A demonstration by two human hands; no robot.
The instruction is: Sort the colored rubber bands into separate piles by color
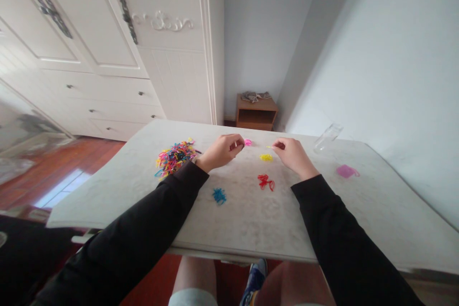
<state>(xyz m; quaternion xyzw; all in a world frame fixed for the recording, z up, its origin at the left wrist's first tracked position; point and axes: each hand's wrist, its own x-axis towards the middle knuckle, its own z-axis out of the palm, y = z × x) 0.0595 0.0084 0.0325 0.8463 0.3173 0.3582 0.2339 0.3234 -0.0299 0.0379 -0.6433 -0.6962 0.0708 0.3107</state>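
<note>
A mixed heap of coloured rubber bands (175, 157) lies on the white table (251, 220) at the left. My left hand (221, 150) is closed in a pinch just left of a small pink pile (247, 142). My right hand (292, 154) pinches a thin yellow band (269, 147) above a small yellow pile (266, 157). A red pile (266, 182) and a blue pile (219, 195) lie nearer to me between my arms.
A clear plastic jar (328, 137) lies on its side at the table's far right, with a pink lid (346, 171) nearer. A wooden nightstand (256, 112) stands behind the table, and a white wardrobe (107, 48) fills the left.
</note>
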